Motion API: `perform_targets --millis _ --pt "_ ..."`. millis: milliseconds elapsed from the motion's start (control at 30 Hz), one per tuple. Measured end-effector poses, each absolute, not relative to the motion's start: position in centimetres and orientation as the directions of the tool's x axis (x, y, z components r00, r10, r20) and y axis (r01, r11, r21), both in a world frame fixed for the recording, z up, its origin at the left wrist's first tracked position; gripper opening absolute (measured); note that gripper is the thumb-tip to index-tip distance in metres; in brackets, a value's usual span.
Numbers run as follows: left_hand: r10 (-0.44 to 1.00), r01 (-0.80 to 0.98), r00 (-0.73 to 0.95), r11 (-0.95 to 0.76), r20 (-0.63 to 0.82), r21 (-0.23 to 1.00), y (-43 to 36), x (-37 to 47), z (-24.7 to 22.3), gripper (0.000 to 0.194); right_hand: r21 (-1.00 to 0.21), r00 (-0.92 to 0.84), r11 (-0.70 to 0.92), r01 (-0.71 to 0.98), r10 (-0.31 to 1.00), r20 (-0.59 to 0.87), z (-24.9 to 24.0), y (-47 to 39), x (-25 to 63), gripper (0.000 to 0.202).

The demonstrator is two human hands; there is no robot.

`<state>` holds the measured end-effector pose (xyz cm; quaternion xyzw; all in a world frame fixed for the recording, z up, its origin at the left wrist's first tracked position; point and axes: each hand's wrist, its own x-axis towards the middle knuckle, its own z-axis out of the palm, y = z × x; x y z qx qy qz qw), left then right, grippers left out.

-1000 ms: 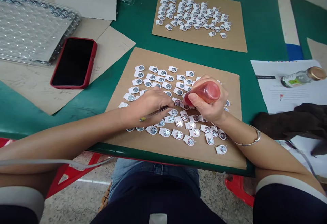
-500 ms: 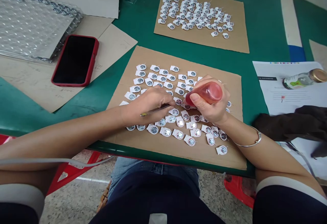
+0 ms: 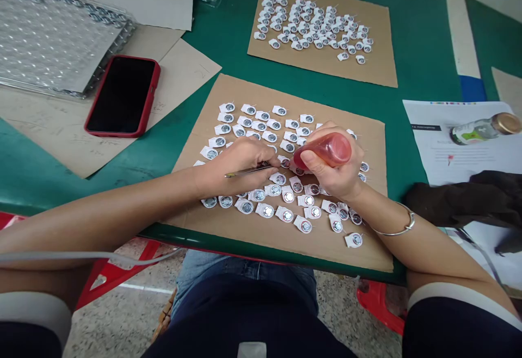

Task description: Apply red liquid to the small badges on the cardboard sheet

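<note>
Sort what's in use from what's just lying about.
Seems part of the work:
red bottle in the right hand
thin tool in the left hand
small white pieces on the near cardboard

Apparently lying about:
phone
capped bottle
dark cloth

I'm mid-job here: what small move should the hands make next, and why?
Probably a light squeeze of the red bottle. The right hand holds it tilted, its narrow end toward a small disc by the fingertips of the left hand, which also holds a thin stick. Whether the bottle touches the disc is hard to tell.
</note>
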<state>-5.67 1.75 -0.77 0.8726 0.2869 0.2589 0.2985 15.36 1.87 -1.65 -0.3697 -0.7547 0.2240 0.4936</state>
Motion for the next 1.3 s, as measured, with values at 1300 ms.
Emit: perform_targets --millis 1300 --pt "0.532 0.365 0.818 -0.774 0.218 0.517 -0.7 -6.2 0.1 0.013 -0.898 -0.167 0.369 0.239 0.927 0.336 -0.3 1.0 15.5 0.029"
